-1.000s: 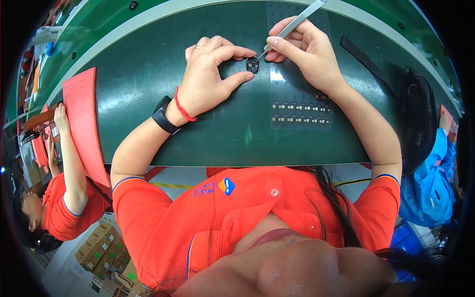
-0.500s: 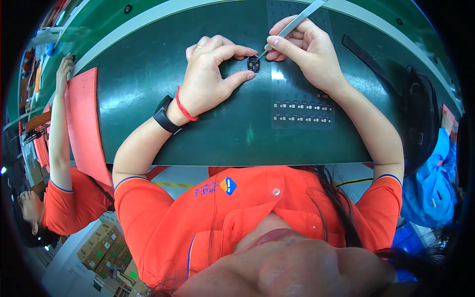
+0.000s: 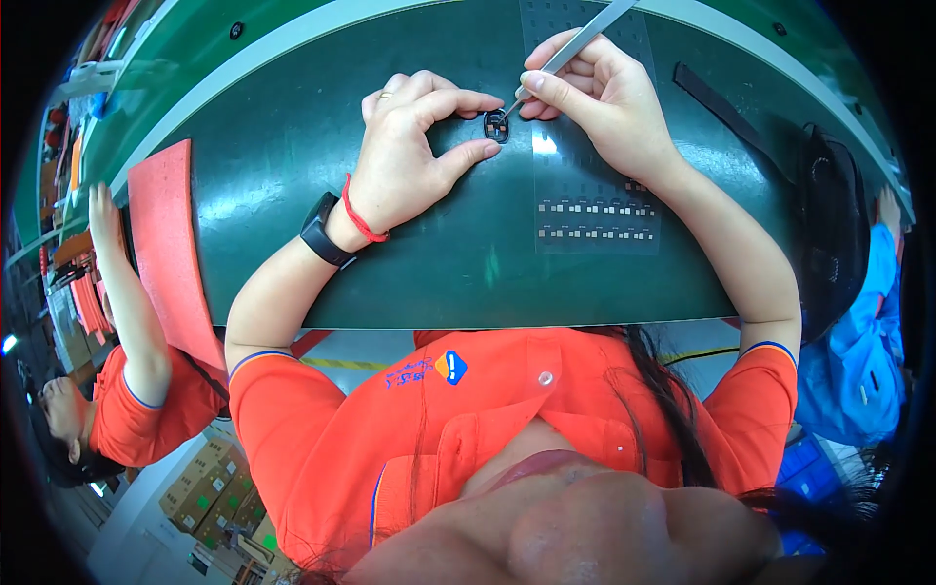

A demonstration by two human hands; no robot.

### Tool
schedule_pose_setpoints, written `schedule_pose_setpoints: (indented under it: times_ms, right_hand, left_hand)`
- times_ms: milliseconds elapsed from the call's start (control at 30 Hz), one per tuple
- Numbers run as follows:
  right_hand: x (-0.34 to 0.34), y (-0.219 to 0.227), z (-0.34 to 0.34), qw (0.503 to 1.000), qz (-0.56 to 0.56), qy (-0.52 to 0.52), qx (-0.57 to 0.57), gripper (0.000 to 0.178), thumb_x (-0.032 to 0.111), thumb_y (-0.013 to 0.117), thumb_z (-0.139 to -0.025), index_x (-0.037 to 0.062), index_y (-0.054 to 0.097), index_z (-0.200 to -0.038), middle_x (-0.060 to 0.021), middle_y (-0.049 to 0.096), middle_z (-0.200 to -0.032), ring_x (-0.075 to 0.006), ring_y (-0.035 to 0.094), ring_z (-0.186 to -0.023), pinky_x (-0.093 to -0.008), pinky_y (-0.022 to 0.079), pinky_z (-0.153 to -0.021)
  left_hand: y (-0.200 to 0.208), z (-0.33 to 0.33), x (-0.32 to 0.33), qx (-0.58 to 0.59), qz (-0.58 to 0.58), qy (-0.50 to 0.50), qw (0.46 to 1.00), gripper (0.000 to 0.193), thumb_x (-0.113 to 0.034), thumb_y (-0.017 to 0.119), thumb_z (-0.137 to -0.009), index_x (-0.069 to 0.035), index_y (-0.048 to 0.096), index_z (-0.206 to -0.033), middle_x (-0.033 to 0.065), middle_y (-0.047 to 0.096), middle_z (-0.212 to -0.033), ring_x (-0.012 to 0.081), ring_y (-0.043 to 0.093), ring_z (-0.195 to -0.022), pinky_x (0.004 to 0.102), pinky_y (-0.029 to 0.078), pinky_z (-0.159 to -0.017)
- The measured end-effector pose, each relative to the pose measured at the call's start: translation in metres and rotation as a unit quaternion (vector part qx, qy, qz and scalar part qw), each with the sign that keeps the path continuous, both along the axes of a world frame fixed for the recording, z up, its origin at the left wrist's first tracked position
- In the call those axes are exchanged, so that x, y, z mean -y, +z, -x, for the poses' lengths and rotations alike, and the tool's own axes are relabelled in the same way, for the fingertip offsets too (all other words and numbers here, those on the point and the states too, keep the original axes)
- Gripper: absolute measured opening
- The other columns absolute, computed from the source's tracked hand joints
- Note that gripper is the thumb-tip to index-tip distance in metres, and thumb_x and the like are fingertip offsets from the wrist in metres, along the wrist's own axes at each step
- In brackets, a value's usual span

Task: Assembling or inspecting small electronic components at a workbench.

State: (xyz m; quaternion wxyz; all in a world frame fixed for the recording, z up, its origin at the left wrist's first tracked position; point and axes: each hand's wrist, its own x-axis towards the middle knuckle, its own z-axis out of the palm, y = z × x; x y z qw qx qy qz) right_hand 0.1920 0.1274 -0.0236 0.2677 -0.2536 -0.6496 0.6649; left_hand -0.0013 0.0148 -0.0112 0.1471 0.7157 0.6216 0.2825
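Between the thumb and index finger of my left hand [image 3: 409, 146] is a small black oval part [image 3: 496, 126], held by its edges just over the green tabletop. Its face shows small pale and copper-coloured patches. My right hand [image 3: 604, 102] grips a pair of metal tweezers [image 3: 585, 39] like a pen. The tips of the tweezers reach down to the face of the oval part; whether they pinch anything is too small to tell. Below my right hand lies a clear plastic sheet [image 3: 597, 222] carrying rows of tiny pale squares.
A pink foam mat [image 3: 166, 234] lies on the green table [image 3: 390, 283] at the left. On the right are a black strap [image 3: 721, 112] and a black bag [image 3: 829, 234]. A person in red [image 3: 146, 390] works at far left; another in blue [image 3: 848, 361] is at right.
My hands, the oval part and the tweezers hold almost the same pose. The co-worker at the left has lowered the reaching hand nearer to themselves.
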Motion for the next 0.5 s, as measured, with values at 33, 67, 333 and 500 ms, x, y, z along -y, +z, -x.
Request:
schedule_pose_setpoints:
  times_ms: [33,67,333,500]
  right_hand:
    - [0.0001,0.0000,-0.0001,1.000,0.001,0.000,0.000,0.020,0.010,0.062,-0.091,-0.0001,0.055,-0.107,-0.0105,0.065,-0.093,-0.0157,0.067,-0.083,-0.0249,0.054,-0.074]
    - [0.0002,-0.0004,0.0000,1.000,0.001,-0.001,-0.001,0.020,0.010,0.062,-0.091,-0.0001,0.055,-0.107,-0.0105,0.065,-0.093,-0.0157,0.067,-0.083,-0.0249,0.054,-0.074]
    - [0.0033,0.0035,0.0019,0.999,-0.047,0.002,0.003,0.018,0.006,0.060,-0.091,-0.0005,0.054,-0.106,-0.0104,0.065,-0.093,-0.0156,0.067,-0.084,-0.0257,0.054,-0.075]
    - [0.0069,0.0043,-0.0002,0.984,-0.177,-0.003,0.005,0.016,0.005,0.063,-0.088,-0.0013,0.057,-0.101,-0.0094,0.065,-0.091,-0.0148,0.067,-0.081,-0.0254,0.054,-0.073]
  left_hand:
    - [0.0000,0.0001,-0.0001,-0.001,-0.002,-0.002,1.000,0.029,-0.021,0.078,-0.071,-0.017,0.072,-0.099,-0.0003,0.059,-0.087,0.0190,0.051,-0.091,0.0353,0.031,-0.089]
    - [-0.0003,0.0002,-0.0002,-0.003,-0.003,-0.005,1.000,0.029,-0.022,0.078,-0.071,-0.017,0.072,-0.099,-0.0004,0.059,-0.088,0.0190,0.052,-0.091,0.0354,0.031,-0.089]
    - [0.0042,-0.0005,0.0000,-0.019,-0.006,-0.007,1.000,0.032,-0.018,0.077,-0.072,-0.014,0.070,-0.103,0.0014,0.063,-0.089,0.0204,0.054,-0.090,0.0351,0.036,-0.087]
    - [0.0072,0.0000,0.0002,-0.014,0.006,-0.002,1.000,0.031,-0.018,0.077,-0.072,-0.014,0.069,-0.102,0.0019,0.063,-0.089,0.0205,0.055,-0.090,0.0349,0.036,-0.086]
